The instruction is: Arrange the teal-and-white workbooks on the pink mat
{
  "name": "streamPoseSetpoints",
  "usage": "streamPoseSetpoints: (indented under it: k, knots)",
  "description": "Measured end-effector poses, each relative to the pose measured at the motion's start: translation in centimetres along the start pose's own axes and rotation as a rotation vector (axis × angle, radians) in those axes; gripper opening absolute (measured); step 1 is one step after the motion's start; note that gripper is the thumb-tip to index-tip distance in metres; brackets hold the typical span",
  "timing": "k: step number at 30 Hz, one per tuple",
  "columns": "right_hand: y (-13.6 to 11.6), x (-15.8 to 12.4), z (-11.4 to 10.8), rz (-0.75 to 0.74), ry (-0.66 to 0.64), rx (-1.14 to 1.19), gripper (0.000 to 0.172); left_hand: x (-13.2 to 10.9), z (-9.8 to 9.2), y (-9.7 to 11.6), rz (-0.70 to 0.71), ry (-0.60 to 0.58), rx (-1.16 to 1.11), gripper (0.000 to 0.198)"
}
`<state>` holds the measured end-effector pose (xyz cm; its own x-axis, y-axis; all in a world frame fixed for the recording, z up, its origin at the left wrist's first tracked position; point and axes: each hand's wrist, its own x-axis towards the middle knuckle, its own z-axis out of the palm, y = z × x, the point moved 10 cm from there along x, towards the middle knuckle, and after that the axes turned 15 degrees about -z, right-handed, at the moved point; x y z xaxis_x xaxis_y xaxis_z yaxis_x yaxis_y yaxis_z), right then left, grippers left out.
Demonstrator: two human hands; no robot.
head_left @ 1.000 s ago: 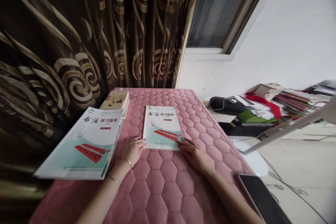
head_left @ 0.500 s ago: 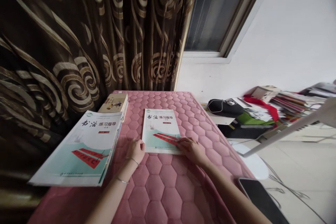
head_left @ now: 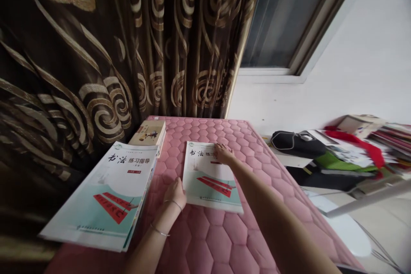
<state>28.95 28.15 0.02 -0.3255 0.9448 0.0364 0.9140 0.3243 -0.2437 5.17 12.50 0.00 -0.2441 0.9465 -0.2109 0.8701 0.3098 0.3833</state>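
Note:
A calligraphy workbook (head_left: 210, 199) with a white and teal cover and red strips lies on the pink quilted cover. My left hand (head_left: 176, 192), with bracelets at the wrist and forearm, is at its left edge. Those fingers are curled; whether they pinch the edge is hidden. At the top right of the workbook, my right hand (head_left: 224, 154) lies with its fingers stretched over the cover, hiding part of the title. To the left is a stack of similar workbooks (head_left: 105, 197), and behind it thick books (head_left: 148, 133) with a beige cover.
The pink quilted cover (head_left: 221, 239) spans the surface. A dark patterned curtain (head_left: 192, 43) hangs at the back left, beside a window (head_left: 276, 25). On the right, a black pouch (head_left: 297, 143), red cloth (head_left: 356, 139) and piled papers sit on a low shelf. Cables lie on the floor.
My right hand has moved from the workbook's lower right corner up to its top right. My left hand stays by the left edge. The view has shifted, moving the scene right.

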Motion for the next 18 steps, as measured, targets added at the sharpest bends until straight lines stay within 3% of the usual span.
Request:
streamPoseSetpoints:
  k: [5,10,14,18]
  knots:
    - [1.3,0.9,-0.5,0.02,-0.026,-0.017,0.045,1.4,-1.0,-1.3,-0.091,0.031,0.013,0.014]
    - [2.1,-0.9,-2.3,0.088,0.041,-0.044,0.034,3.6,-3.5,-2.3,-0.148,0.152,0.045,0.021]
    - [3.9,-5.5,-3.0,0.226,0.09,-0.048,0.027,5.9,-5.1,-2.5,-0.266,0.228,0.063,0.024]
    - [5.1,-12.4,-2.7,0.35,0.09,-0.013,0.025,9.2,-5.5,0.2,-0.221,0.247,0.042,0.022]
